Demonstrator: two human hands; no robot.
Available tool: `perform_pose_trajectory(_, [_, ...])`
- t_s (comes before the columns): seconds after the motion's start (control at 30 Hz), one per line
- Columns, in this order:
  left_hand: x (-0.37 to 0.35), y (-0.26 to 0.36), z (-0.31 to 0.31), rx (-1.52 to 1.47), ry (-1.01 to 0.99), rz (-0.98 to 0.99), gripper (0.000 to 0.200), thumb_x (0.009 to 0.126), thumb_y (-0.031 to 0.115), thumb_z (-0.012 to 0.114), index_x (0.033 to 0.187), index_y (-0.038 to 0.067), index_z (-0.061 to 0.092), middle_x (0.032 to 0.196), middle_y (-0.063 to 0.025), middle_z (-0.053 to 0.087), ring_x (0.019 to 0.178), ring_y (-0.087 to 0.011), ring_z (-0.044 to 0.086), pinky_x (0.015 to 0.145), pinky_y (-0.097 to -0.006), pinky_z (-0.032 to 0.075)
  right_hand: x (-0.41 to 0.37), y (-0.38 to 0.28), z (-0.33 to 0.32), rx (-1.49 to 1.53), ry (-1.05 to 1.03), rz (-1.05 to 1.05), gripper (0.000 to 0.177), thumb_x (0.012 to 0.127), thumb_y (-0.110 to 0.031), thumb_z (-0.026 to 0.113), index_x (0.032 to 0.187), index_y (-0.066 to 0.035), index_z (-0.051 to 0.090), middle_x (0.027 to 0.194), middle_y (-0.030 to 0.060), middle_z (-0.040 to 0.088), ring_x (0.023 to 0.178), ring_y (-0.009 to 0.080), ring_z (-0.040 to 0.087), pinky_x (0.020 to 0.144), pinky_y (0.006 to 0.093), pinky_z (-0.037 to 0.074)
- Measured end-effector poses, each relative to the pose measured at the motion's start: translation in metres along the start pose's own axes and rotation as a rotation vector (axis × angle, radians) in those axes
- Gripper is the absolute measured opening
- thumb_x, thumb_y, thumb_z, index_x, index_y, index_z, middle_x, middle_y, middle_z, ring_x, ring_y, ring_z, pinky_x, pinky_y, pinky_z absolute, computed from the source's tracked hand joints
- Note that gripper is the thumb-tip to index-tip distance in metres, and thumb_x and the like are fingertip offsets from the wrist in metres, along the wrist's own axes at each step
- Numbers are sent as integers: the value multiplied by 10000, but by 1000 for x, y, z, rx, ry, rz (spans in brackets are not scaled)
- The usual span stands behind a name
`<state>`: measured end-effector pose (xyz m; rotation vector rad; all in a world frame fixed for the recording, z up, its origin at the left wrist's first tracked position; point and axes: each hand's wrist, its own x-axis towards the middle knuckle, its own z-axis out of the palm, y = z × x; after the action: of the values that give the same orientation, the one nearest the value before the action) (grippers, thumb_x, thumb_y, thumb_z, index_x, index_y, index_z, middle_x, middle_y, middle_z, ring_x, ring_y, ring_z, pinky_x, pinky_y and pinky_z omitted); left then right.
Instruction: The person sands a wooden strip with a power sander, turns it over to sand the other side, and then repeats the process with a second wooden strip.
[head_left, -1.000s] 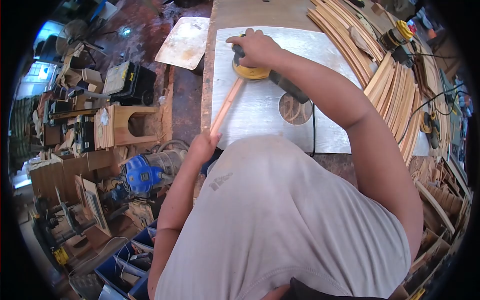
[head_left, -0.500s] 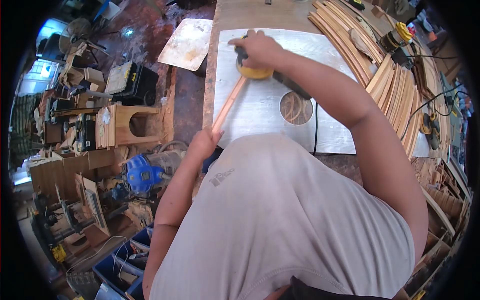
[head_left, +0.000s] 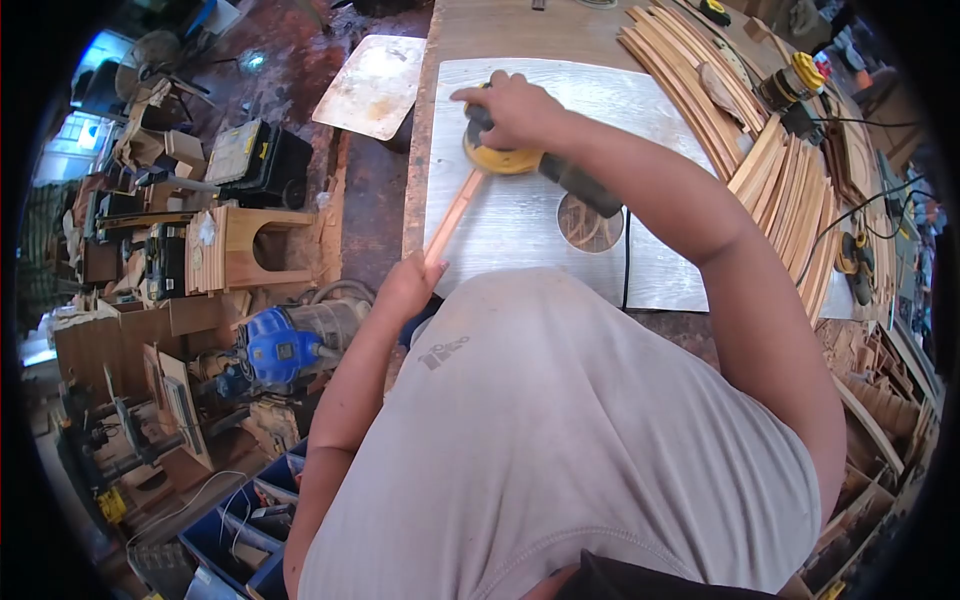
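Note:
My right hand [head_left: 515, 108] is wrapped over the top of a yellow and black orbital sander [head_left: 500, 158], its dark dust canister pointing back toward my forearm. Beneath the sander lies the far end of a narrow wooden strip [head_left: 456, 212], hidden there by the pad. The near end is gripped by my left hand [head_left: 406, 284], close to the left edge of the bench. Strip and sander rest over a silvery metal-like sheet [head_left: 480, 252] that has a round hole [head_left: 590, 221] to the right of the strip.
Curved wooden strips [head_left: 690, 80] and a stack of straighter strips [head_left: 790, 180] lie on the right, near a second yellow power tool [head_left: 795, 78]. A black cord [head_left: 627, 260] crosses the sheet. To the left are a black toolbox [head_left: 262, 165] and a blue machine [head_left: 283, 345].
The sander and my right hand have shifted slightly toward me and to the left along the strip. My left hand keeps its hold with almost no movement.

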<state>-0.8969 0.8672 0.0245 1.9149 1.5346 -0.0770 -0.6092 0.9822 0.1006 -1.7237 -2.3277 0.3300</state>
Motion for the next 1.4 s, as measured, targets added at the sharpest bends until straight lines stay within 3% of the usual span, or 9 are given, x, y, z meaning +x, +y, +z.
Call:
perform_pose_trajectory(0.33, [-2, -7, 4, -43, 15, 5, 501, 967, 456, 581, 1033, -39, 625, 936, -317, 659, 933, -478, 643, 801, -516, 505, 22, 21, 4, -30, 18, 63, 680, 766, -267, 744, 1413, -307, 539, 1275, 207, 557, 1165, 396, 568, 945, 473, 534])
perform_pose_trajectory(0.63, [1, -7, 12, -32, 8, -34, 498, 974, 448, 574, 1032, -46, 607, 944, -326, 652, 942, -482, 639, 803, -517, 502, -19, -52, -7, 35, -184, -66, 670, 767, -283, 755, 1404, -287, 549, 1230, 207, 562, 1142, 384, 575, 923, 461, 539])
perform_pose_trajectory(0.73, [-10, 1, 8, -63, -8, -40, 509, 972, 447, 577, 1048, -55, 608, 953, -331, 651, 958, -482, 637, 809, -522, 502, -3, -26, 12, 9, -59, -19, 694, 759, -261, 728, 1418, -337, 524, 1149, 194, 575, 1073, 378, 584, 906, 465, 540])
perform_pose_trajectory(0.83, [-11, -8, 12, -80, 12, 10, 508, 971, 442, 580, 1058, -57, 621, 942, -327, 657, 951, -485, 639, 804, -523, 504, 24, 9, 3, -69, -34, 121, 673, 769, -312, 754, 1408, -309, 542, 1261, 197, 595, 1144, 379, 602, 917, 450, 544])
perform_pose_trajectory(0.93, [-9, -4, 11, -1, -89, -127, 495, 973, 439, 576, 1056, -46, 639, 919, -317, 663, 937, -489, 640, 795, -523, 508, 41, 54, 2, 25, 15, 162, 736, 711, -340, 800, 1402, -305, 549, 1198, 73, 703, 1094, 263, 668, 895, 415, 557])
perform_pose_trajectory(1.03, [-8, -9, 11, -54, -11, -15, 499, 975, 441, 570, 1036, -49, 646, 896, -320, 660, 924, -494, 638, 790, -525, 508, 42, 54, 8, 7, -5, 104, 728, 732, -344, 782, 1416, -317, 535, 1214, 131, 676, 1089, 313, 662, 890, 432, 561])
perform_pose_trajectory(1.13, [-5, -9, 12, -82, -14, -12, 509, 977, 440, 566, 1039, -62, 623, 906, -337, 649, 937, -497, 631, 796, -526, 505, 14, -1, 12, -26, -28, 0, 684, 760, -290, 702, 1417, -355, 522, 1198, 213, 582, 1083, 405, 607, 931, 472, 532])
perform_pose_trajectory(1.3, [-7, -4, 10, -58, 12, -57, 503, 976, 440, 567, 1034, -58, 610, 925, -339, 648, 953, -501, 625, 806, -530, 498, -23, -67, 12, -5, -148, -86, 704, 756, -334, 797, 1408, -348, 532, 1254, 184, 558, 1168, 378, 566, 939, 462, 527])
perform_pose_trajectory(1.4, [-12, -6, 14, -77, 13, -44, 514, 977, 446, 564, 1006, -64, 618, 914, -341, 647, 944, -505, 626, 803, -536, 496, -16, -58, 17, -14, -88, -66, 654, 774, -316, 736, 1397, -340, 542, 1196, 193, 563, 1112, 394, 580, 903, 486, 543])
